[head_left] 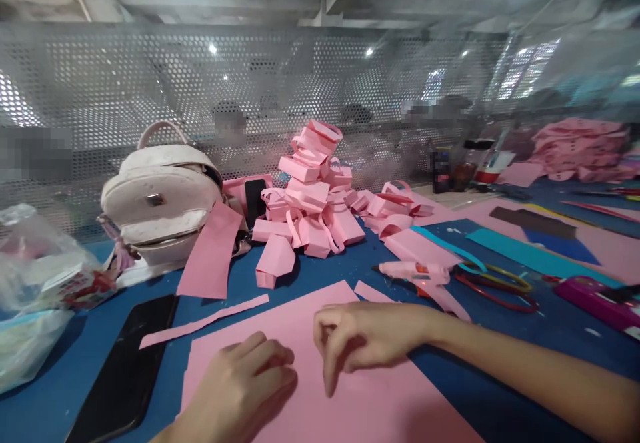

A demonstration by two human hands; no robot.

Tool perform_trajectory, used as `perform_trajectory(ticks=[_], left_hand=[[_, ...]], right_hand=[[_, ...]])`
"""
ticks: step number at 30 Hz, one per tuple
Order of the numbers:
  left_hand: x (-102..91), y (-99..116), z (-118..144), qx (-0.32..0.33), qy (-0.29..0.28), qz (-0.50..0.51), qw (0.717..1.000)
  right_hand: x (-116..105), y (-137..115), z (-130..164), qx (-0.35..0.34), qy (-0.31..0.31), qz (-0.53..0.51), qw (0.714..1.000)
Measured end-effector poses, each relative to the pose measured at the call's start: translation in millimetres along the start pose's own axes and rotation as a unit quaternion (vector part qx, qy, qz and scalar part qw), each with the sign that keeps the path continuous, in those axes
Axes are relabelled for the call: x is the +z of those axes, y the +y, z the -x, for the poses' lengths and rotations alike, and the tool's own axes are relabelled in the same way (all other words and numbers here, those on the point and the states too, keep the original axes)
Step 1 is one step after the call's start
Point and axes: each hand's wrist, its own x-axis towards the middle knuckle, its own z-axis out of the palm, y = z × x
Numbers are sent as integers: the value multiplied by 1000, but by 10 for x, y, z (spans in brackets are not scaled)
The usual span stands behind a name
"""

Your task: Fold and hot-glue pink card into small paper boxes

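A large pink paper sheet (310, 406) lies flat in front of me, with other sheet edges showing under its left side. My left hand (245, 379) rests on its left part, fingers curled together and nothing visible in them. Over the sheet's upper right, my right hand (363, 336) touches the paper with its index finger pointing down. Its other fingers are bent and apart, holding nothing I can see. A narrow pink paper strip (205, 321) lies beyond my left hand, and a short pink piece (373, 291) sticks out behind my right hand.
Folded pink paper boxes with handles (313, 196) are piled ahead. A pink glue gun (423, 279) lies right of them. Left are a black phone (125, 369), a white backpack (163, 196) and a plastic bag (27, 343). A purple tool (600, 301) lies far right.
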Motion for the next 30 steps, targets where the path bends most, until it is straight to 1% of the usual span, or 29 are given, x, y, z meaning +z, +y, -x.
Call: perform_trajectory(ticks=[4, 9, 13, 18, 20, 23, 26, 30], left_hand=[[-8, -3, 20, 5, -9, -10, 1000], [-16, -9, 40, 45, -25, -38, 998], [-20, -12, 46, 59, -23, -42, 997], [-15, -13, 39, 62, 2, -53, 997], [-13, -18, 36, 64, 2, -64, 996], [-13, -31, 48, 71, -12, -65, 995], [-12, -39, 68, 75, -6, -58, 996], [-17, -16, 53, 96, -15, -56, 994]], right_hand=[[77, 74, -29, -17, 23, 22, 999], [140, 63, -37, -19, 73, 20, 997], [149, 61, -40, -11, 83, 5, 996], [143, 85, -54, 38, 84, -34, 995], [149, 78, -65, 61, 84, -40, 994], [176, 43, -82, 101, 94, -5, 990], [218, -8, -89, 137, 104, 40, 984], [268, -49, -91, 169, 120, 54, 977]])
